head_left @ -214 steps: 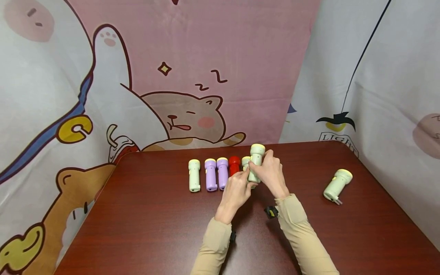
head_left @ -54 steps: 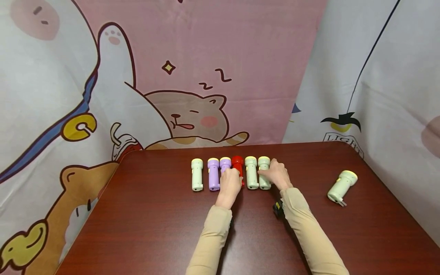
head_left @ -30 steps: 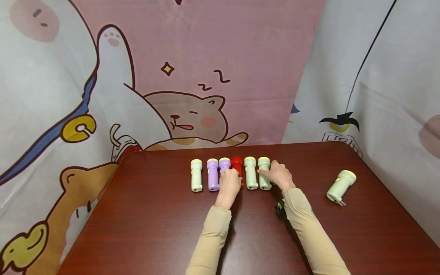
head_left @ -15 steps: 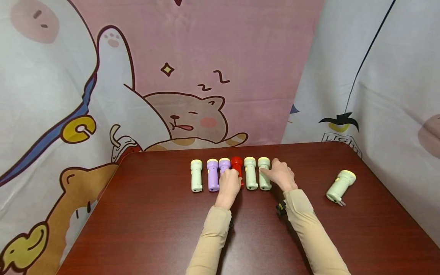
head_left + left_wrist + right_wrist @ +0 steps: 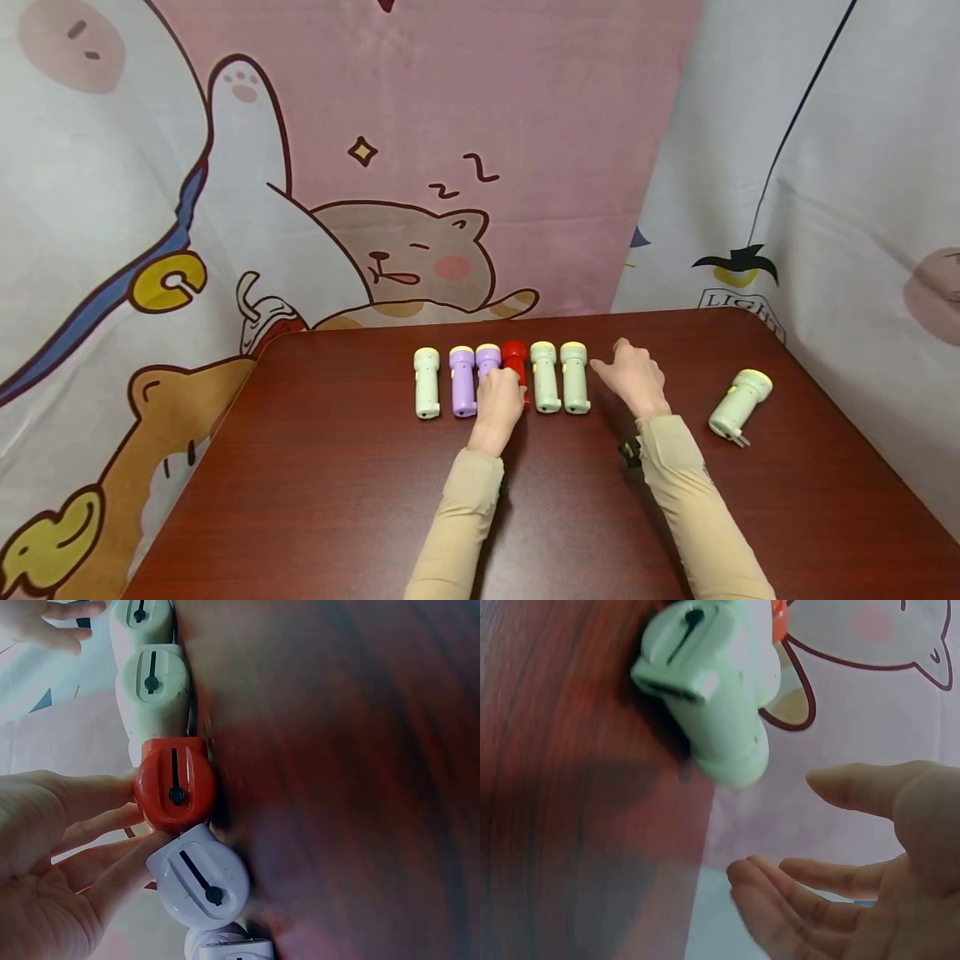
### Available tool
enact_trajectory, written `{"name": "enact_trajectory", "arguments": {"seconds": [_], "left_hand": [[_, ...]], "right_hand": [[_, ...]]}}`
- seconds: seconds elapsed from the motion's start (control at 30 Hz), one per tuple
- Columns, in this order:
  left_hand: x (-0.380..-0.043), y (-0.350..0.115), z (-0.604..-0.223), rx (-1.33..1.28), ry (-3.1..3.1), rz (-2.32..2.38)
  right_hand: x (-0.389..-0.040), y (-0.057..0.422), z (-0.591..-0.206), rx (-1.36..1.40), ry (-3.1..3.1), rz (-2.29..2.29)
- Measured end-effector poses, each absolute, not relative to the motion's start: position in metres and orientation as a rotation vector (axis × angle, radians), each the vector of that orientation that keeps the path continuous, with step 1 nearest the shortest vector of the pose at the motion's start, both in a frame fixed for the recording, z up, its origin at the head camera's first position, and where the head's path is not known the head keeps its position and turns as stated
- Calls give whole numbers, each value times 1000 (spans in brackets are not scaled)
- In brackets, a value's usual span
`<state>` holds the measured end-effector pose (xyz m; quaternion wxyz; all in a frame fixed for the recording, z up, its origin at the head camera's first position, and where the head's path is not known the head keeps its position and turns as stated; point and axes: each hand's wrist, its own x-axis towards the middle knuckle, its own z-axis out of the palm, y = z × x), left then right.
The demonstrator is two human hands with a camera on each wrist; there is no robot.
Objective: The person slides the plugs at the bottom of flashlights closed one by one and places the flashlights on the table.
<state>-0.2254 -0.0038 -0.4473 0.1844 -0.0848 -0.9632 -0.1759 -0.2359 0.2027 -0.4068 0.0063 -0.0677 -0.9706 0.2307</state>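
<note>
Flashlights lie in a row on the table. My left hand [image 5: 498,406] pinches the red flashlight [image 5: 176,787], thumb on one side and fingers reaching in beside the purple flashlight [image 5: 201,881]; in the head view it hides much of both. A second purple flashlight [image 5: 462,383] lies further left, then a pale green flashlight [image 5: 427,385]. To the right of the red one are two more pale green flashlights, the nearer [image 5: 545,379] and the end one [image 5: 575,379]. My right hand [image 5: 633,379] is just right of that end flashlight, thumb and fingers spread, holding nothing.
Another pale green flashlight [image 5: 740,406] lies slanted at the right of the dark red wooden table [image 5: 337,500], with prongs sticking out of its base. A printed cartoon cloth [image 5: 570,150] hangs behind the table's back edge.
Earlier both hands held a pale green flashlight, which now lies at the row's right end. My right hand has let go and moved right. My left hand has gone to the red one.
</note>
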Motion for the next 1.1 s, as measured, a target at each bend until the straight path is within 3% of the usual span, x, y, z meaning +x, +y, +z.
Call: {"name": "enact_trajectory", "arguments": {"seconds": [1.1], "left_hand": [[-226,-5,-448,-241,-2733,-562]], "right_hand": [[-198,318,-398,-837,-2892,840]]}}
